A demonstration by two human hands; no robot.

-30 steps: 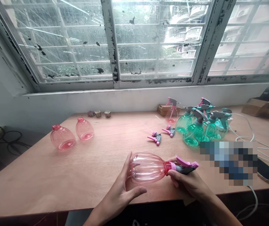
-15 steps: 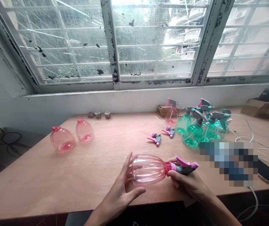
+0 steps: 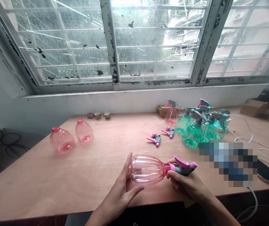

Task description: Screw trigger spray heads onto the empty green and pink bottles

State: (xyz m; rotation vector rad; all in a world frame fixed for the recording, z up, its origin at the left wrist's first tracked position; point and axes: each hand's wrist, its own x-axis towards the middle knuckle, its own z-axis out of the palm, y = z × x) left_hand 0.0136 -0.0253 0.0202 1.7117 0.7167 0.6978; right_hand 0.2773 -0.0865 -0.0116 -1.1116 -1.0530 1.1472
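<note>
A clear pink plastic spray bottle [image 3: 147,170] lies on its side in my hands, above the wooden table [image 3: 54,182], with its base to the left. My left hand [image 3: 121,185] cups the bottle's body from below and behind, fingers curled around its base end. My right hand [image 3: 188,183] grips the neck, where a pink and grey trigger head [image 3: 185,166] is fitted. Part of the bottle's underside is hidden by my fingers.
Two headless pink bottles [image 3: 61,139] [image 3: 84,131] stand at left. Two loose trigger heads [image 3: 154,139] [image 3: 169,132], a pink spray bottle [image 3: 171,115] and several green spray bottles [image 3: 195,131] stand ahead. White cables [image 3: 242,139] and a phone [image 3: 268,171] lie at right.
The bottle has turned slightly between my hands, and its trigger head has shifted a little. The view has also drifted slightly.
</note>
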